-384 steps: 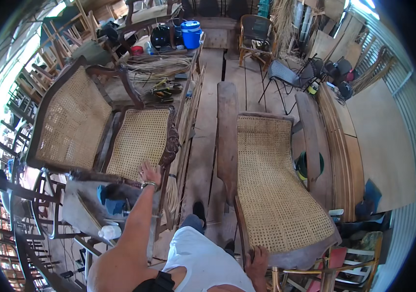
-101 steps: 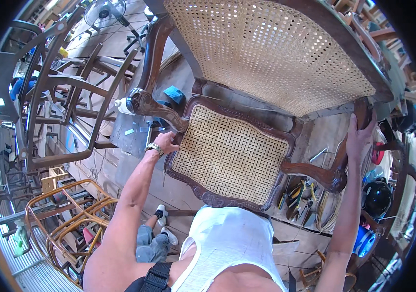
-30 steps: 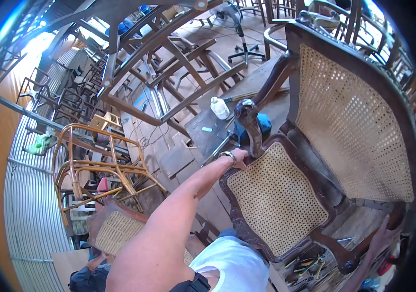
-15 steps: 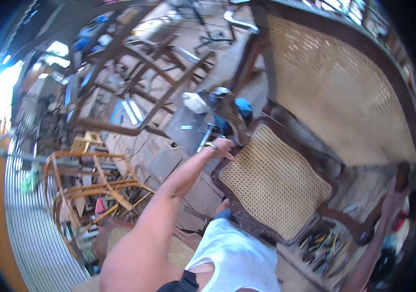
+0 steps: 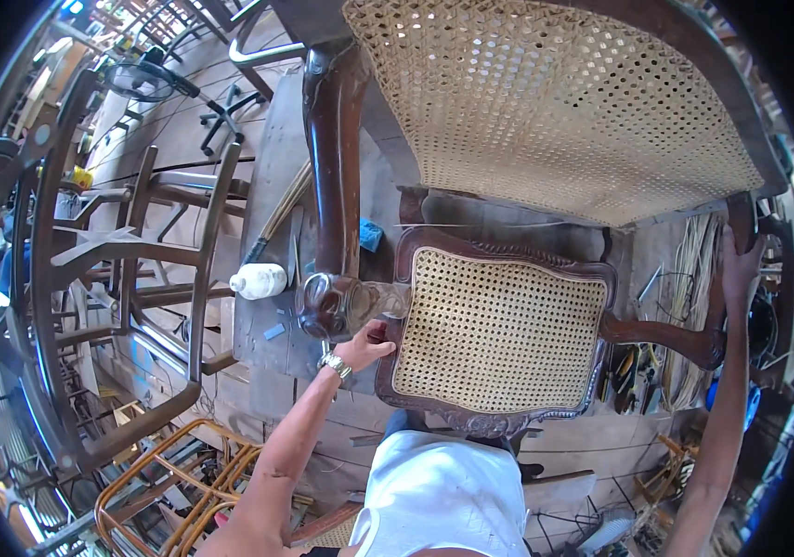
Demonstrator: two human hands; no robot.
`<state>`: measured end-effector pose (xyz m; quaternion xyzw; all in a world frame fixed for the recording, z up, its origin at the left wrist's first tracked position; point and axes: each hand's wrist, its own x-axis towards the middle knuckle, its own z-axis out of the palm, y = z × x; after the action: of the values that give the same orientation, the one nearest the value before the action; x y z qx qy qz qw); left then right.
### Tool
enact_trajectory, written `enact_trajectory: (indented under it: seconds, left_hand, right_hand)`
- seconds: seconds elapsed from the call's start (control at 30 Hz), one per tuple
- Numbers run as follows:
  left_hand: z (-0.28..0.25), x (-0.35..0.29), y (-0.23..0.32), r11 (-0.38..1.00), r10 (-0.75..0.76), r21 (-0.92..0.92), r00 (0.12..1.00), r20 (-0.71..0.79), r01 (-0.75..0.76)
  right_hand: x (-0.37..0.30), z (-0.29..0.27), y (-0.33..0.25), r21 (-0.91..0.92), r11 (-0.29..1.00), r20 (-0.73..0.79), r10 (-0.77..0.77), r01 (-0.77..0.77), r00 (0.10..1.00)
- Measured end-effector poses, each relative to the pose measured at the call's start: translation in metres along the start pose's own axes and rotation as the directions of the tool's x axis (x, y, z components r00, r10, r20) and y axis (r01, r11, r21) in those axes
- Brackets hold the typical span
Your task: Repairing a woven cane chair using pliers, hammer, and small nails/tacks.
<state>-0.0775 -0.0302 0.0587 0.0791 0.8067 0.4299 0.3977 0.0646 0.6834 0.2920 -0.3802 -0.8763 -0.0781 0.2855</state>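
Clasping dark wood with bent fingers of the left hand (image 5: pixel 360 351), at the base of the left armrest (image 5: pixel 327 306), right beside the woven cane seat (image 5: pixel 504 330). Banded at that wrist with a metal watch (image 5: pixel 336 365). On the other side, grasping with the right hand (image 5: pixel 741 260) the dark wood where right armrest (image 5: pixel 662 336) and backrest (image 5: pixel 573 121) meet; partly shaded there, with fingertips hard to make out.

Between both hands: the cane chair, carved and dark-framed, seat nearest the body, backrest tilted beyond it. Set on a grey tabletop (image 5: pixel 281 139).

Left of the armrest, on that tabletop: a white bottle (image 5: pixel 259 280) lying on its side, a small pale blue piece (image 5: pixel 273 331), a slim bundle of pale strands (image 5: pixel 284 206) with a dark end. Just right of the same armrest, a blue block (image 5: pixel 371 235).

Below the right armrest, loose hand tools (image 5: pixel 634 376); near them, long pale strips (image 5: pixel 694 288).

Farther left, bare dark chair frames (image 5: pixel 128 251), with a standing fan (image 5: pixel 146 76) behind. Lower left, a curved rattan frame (image 5: pixel 183 473). Close to the seat's front edge, a white sleeveless shirt (image 5: pixel 443 497).
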Motion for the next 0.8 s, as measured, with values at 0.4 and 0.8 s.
enact_trajectory:
  seconds: [0.4, 0.8]
  left_hand:
    - [-0.006, 0.031, -0.064, 0.988, 0.153, -0.042, 0.969, 0.194, -0.148]
    - [-0.011, 0.020, 0.019, 0.928, 0.116, 0.338, 0.983, 0.140, -0.158]
  right_hand:
    - [-0.001, -0.005, -0.005, 0.219, 0.975, 0.037, 0.034, -0.042, 0.999]
    - [-0.007, -0.011, -0.017, 0.166, 0.986, 0.025, 0.015, -0.019, 1.000]
